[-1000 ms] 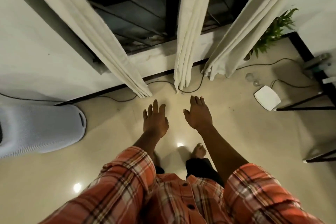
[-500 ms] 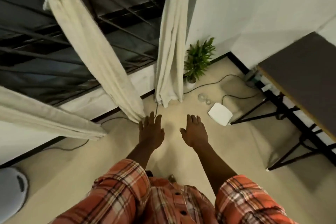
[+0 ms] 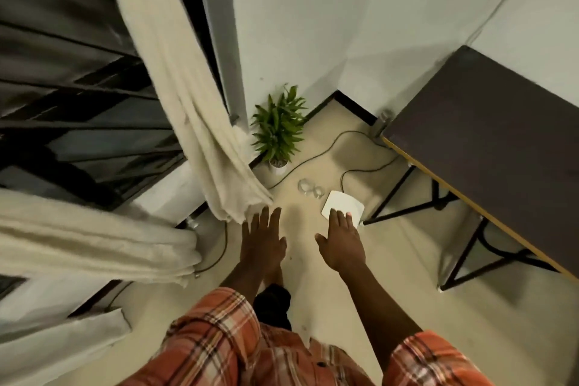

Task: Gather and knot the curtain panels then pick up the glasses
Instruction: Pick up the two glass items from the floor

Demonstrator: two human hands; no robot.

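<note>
Cream curtain panels hang loose at the dark barred window: one panel (image 3: pixel 194 110) falls to the floor just ahead of my left hand, another panel (image 3: pixel 94 244) sweeps across at the left. Two clear glasses (image 3: pixel 308 187) stand on the floor near a white potted plant. My left hand (image 3: pixel 261 240) is stretched forward with straight fingers, its tips close to the nearer panel's hem, holding nothing. My right hand (image 3: pixel 343 244) is also flat and empty, reaching out over the floor below the glasses.
A small green plant (image 3: pixel 279 128) stands in the corner. A white flat box (image 3: pixel 343 205) with a cable lies on the floor beside the glasses. A dark table (image 3: pixel 501 147) on black metal legs fills the right side. Cables run along the skirting.
My view has swung to the right: the curtains slid left, and the plant, glasses and table came closer to the middle. Both hands stay flat, outstretched and empty.
</note>
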